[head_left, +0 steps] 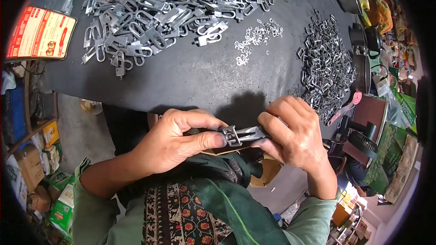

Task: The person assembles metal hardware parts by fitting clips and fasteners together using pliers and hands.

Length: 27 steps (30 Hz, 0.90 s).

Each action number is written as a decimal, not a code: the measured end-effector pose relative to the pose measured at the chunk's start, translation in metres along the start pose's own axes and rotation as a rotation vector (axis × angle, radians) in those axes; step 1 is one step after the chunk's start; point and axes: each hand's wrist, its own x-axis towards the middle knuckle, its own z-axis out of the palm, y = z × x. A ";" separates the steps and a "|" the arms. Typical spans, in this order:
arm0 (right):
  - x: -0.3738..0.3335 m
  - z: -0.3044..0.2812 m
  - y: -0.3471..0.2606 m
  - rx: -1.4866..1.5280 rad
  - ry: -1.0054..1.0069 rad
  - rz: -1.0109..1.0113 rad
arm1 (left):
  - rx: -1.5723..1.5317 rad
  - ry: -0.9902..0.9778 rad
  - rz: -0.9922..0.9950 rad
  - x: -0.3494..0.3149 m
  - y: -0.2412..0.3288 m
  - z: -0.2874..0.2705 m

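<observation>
Above the near table edge, my left hand [179, 143] pinches a small metal buckle-like fitting [232, 136] between thumb and fingers. My right hand [295, 134] is closed around a tool with two tapered silver jaws, which look like pliers [252, 132]. The jaws point left and meet the fitting; their exact contact is too small to make out. My right palm and fingers hide the tool's handles. Beyond the hands lie a large pile of long metal loops with block ends [159, 11], a scatter of tiny C-shaped rings [259, 36] and a heap of small square metal frames [327, 63].
A dark table [195, 79] bears the piles. At its left edge lies a red and white printed card box [43, 34]. A pink perforated spoon [347, 106], a small black fan [361, 136] and metal pots [359, 38] crowd the right. Cartons [29, 165] stand at lower left.
</observation>
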 end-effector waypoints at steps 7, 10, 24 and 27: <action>0.002 -0.008 -0.006 -0.096 -0.012 -0.009 | 0.158 -0.011 0.010 0.000 0.011 0.003; -0.002 -0.009 -0.007 -0.154 0.017 -0.024 | 0.102 -0.037 -0.052 0.000 0.011 0.005; -0.066 0.021 -0.007 -0.033 0.151 0.341 | 0.090 0.086 -0.174 -0.022 -0.064 -0.017; -0.087 0.019 0.029 -0.312 0.371 0.711 | -0.115 0.251 -0.164 -0.013 -0.081 -0.018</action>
